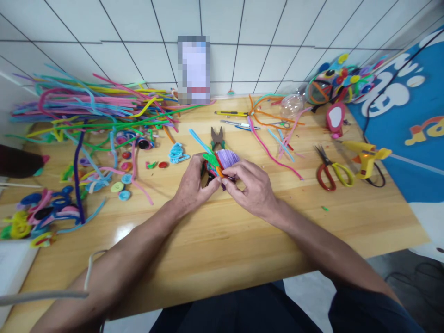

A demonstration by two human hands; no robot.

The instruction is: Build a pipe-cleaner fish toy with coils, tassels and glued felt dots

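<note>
At the middle of the table both hands hold a small pipe-cleaner figure with a purple ribbed part, green leaf-like loops and some red and orange. My left hand grips its left side, thumb at the lower edge. Thumb and fingers of my right hand pinch an orange piece on its near side. A light blue pipe cleaner sticks up beyond my left fingers. Pliers with green handles lie just behind the figure. Much of the figure's underside is hidden by the fingers.
A heap of pipe cleaners fills the back left, with finished coils nearer. To the right lie scissors, a yellow glue gun and a pink object with a white face. A yellow cutter rests behind. A cable crosses the lower left.
</note>
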